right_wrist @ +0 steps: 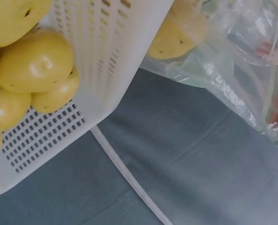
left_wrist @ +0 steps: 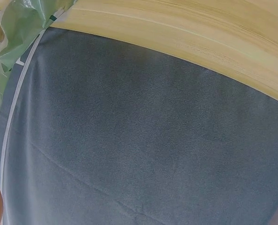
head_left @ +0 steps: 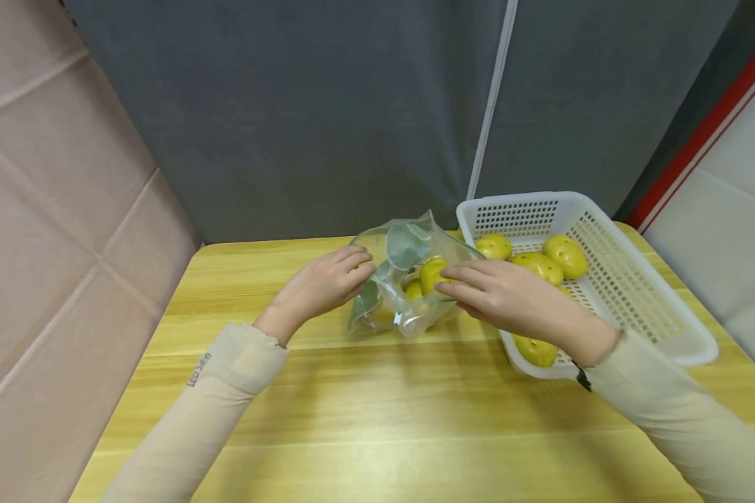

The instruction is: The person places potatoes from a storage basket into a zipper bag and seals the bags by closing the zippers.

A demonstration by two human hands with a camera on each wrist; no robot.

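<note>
On the bench [head_left: 377, 426], white basket [head_left: 642, 283] and bag [head_left: 403, 244] hold yellow potatoes [head_left: 565, 256]; bag's see-through, crumpled, left hand [head_left: 330, 279] and right hand [head_left: 500, 292] gripping its rim.

Dark lettering [head_left: 199, 369] on the left sleeve [head_left: 182, 426] seems to read "Les Silin", its last letters unclear

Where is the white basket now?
In the head view, the white basket stands on the right side of the table, beside the plastic bag.
</note>
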